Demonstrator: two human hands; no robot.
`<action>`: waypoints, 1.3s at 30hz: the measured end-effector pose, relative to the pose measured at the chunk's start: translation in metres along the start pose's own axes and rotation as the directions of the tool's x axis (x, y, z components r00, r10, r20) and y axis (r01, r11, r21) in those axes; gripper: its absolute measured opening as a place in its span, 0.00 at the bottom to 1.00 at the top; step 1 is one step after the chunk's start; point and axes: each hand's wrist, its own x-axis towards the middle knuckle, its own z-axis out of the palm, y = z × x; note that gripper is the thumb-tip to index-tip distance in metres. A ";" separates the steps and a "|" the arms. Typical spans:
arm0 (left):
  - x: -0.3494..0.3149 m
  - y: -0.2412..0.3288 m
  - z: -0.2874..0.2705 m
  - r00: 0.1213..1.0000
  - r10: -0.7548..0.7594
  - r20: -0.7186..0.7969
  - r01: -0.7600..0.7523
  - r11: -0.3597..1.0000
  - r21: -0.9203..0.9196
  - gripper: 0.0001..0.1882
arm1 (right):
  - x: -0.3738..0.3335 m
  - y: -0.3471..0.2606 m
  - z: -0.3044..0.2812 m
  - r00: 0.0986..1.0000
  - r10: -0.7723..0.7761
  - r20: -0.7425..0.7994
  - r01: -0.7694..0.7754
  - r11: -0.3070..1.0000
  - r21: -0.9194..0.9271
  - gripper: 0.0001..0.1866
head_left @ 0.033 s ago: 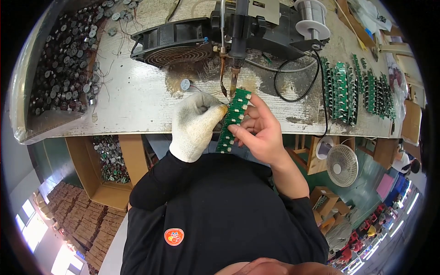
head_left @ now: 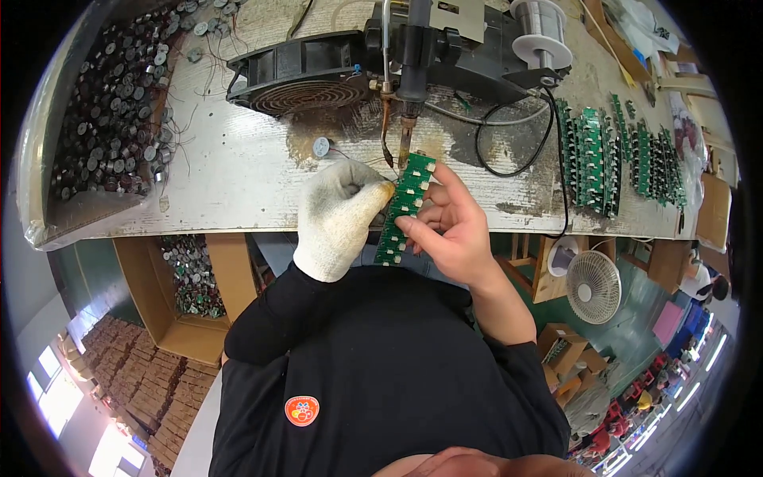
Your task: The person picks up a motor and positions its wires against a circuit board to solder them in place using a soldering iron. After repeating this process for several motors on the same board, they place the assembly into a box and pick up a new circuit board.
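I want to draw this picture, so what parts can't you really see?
All in the head view:
- The left hand wears a white glove, so its fingers and whatever they pinch are hidden.
- The green circuit board has tiny parts, too small to tell apart; the right hand covers its right edge.
- The soldering tip meeting the board is too small to judge contact.
- The round parts in the tray blur near the rim.

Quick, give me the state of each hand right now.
Left hand, in a white glove: closed, pinching the edge of the green circuit board strip.
Right hand, bare: fingers closed around the same strip, holding it under the soldering iron tip.
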 end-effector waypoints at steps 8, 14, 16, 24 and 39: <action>0.003 -0.009 -0.002 0.996 0.085 0.008 -0.085 0.996 0.041 0.07 | 0.000 0.002 0.001 1.000 -0.004 -0.005 0.004 1.000 -0.013 0.38; 0.001 -0.010 -0.009 0.998 0.052 0.027 -0.054 0.997 0.055 0.10 | 0.000 0.006 0.002 0.998 0.042 -0.036 -0.044 0.999 -0.032 0.39; -0.003 -0.012 -0.017 0.984 0.172 0.040 -0.176 0.973 0.147 0.13 | 0.001 0.001 0.001 0.995 0.071 -0.065 -0.072 0.997 -0.024 0.39; 0.037 0.003 -0.108 0.771 0.520 -0.368 -0.206 0.750 0.628 0.15 | 0.007 0.002 -0.009 0.993 0.054 -0.109 -0.052 0.998 0.023 0.38; 0.098 0.063 -0.138 0.795 0.558 -0.239 0.039 0.346 0.937 0.16 | 0.008 0.005 -0.002 0.997 0.019 -0.071 -0.019 1.000 0.002 0.37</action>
